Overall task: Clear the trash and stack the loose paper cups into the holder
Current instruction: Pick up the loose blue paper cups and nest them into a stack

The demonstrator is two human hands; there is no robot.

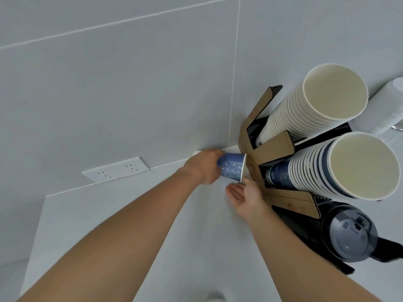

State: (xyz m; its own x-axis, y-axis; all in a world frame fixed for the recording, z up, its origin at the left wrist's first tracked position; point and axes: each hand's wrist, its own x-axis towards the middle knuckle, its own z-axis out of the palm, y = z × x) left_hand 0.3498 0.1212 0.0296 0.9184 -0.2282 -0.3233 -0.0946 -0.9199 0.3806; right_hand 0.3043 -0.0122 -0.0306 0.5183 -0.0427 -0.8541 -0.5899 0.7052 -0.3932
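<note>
- Blue paper cup [232,168]: lies on its side above the white bench [109,214], close to the wall, its open rim facing the cardboard-fronted holder [272,149].
- Left hand [204,167]: its grip is closed around the cup's base end, fingers wrapped over the closed bottom.
- Right hand [244,196]: open, palm up, holding nothing, fingertips just under the cup's rim and beside the holder's front.
- Holder: carries a white cup stack [316,105] at the back, a blue-and-white stack [340,168] in front of it, and a dark lidded jug [349,232] nearest.
- Step in hand, as I judge it: gathering a loose cup for stacking.
- Next move calls for turning the cup mouth-up and nesting it onto the matching blue-and-white stack, squarely so the tall column doesn't tip.
- No trash is visible here.
</note>
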